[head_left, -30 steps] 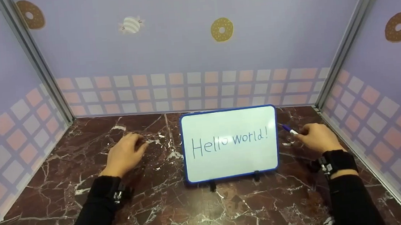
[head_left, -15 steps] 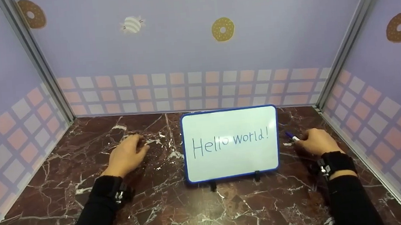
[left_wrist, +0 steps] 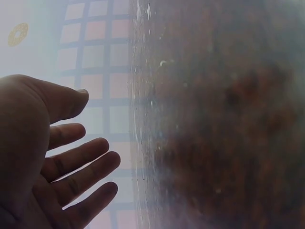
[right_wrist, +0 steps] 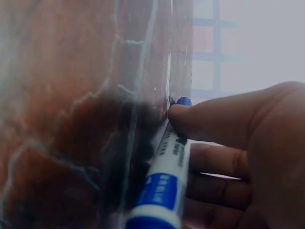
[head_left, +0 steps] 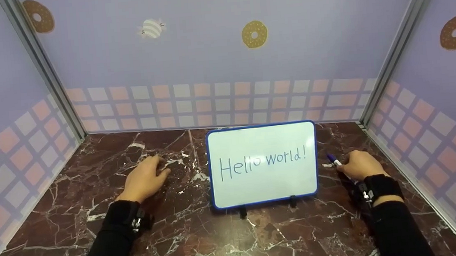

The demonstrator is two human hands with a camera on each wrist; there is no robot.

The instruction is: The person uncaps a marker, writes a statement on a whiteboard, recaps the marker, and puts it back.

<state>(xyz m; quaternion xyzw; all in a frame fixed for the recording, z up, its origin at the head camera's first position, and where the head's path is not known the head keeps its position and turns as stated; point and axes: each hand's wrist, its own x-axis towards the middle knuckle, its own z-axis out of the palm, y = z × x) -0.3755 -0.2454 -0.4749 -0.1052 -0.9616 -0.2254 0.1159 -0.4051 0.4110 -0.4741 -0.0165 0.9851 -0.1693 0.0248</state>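
My right hand (head_left: 362, 165) pinches a blue-and-white whiteboard marker (right_wrist: 164, 164) between thumb and fingers, close to the tabletop on the right. In the head view the marker's blue end (head_left: 331, 158) points away from me, and its other end lies back toward the wrist. Between my hands a small whiteboard (head_left: 266, 186) with a blue frame stands tilted, reading "Hello world!" in blue handwriting. To its left, my left hand (head_left: 145, 179) is over the table with nothing in it. Its fingers (left_wrist: 88, 176) are loosely spread in the left wrist view.
Small black feet (head_left: 243, 212) hold up the board's lower edge. A dark red marbled table (head_left: 197, 246) spans the booth. Purple walls (head_left: 205, 51) with pink and white squares enclose it at the back and both sides, the right one near my right forearm.
My right hand has come slightly down and toward me with the marker, and more of the marker's rear end now shows by the wrist. The left hand and whiteboard have stayed nearly still.
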